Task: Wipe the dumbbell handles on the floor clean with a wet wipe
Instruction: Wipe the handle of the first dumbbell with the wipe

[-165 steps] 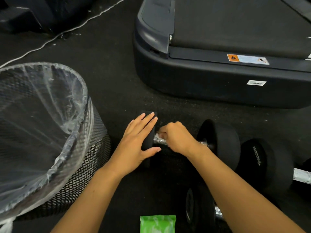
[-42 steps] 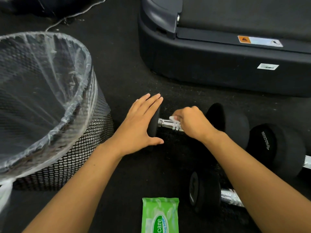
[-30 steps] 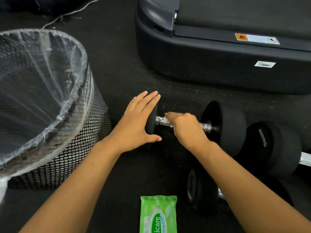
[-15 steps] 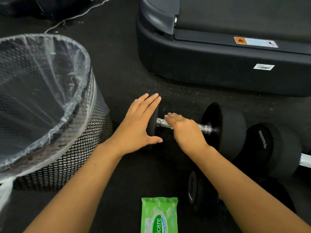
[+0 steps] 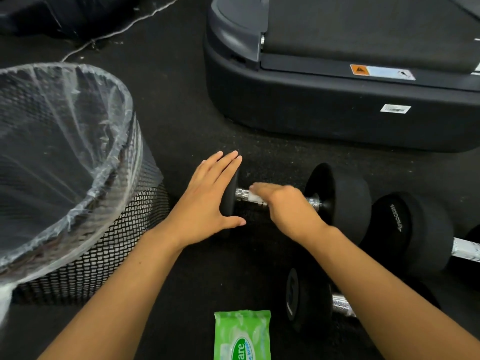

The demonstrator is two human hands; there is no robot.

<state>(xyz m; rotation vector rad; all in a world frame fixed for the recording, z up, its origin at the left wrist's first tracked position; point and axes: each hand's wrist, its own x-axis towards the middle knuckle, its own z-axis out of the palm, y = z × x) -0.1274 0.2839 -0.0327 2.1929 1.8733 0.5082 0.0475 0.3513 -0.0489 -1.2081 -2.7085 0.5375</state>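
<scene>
A: Where's the dumbbell (image 5: 337,201)?
B: On the floor (image 5: 181,105), btwn both hands. Left hand (image 5: 207,201) flat, fingers straight & together, pressed on its left weight. Right hand (image 5: 285,206) curled over the handle (image 5: 242,194), clamping a white wipe (image 5: 253,196) on it.
A: Other stuff?
B: Wipe pack (image 5: 241,336) near the wrists, a 2nd dumbbell (image 5: 306,297) under the right forearm, a 3rd (image 5: 415,229) right of it. Mesh bin (image 5: 85,255) w/ liner left of left hand. Treadmill (image 5: 337,105) beyond the fingertips.

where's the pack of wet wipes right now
In the head view the green wet wipe pack lies on the floor at the bottom edge, between the person's forearms, just left of the nearest dumbbell.
</scene>
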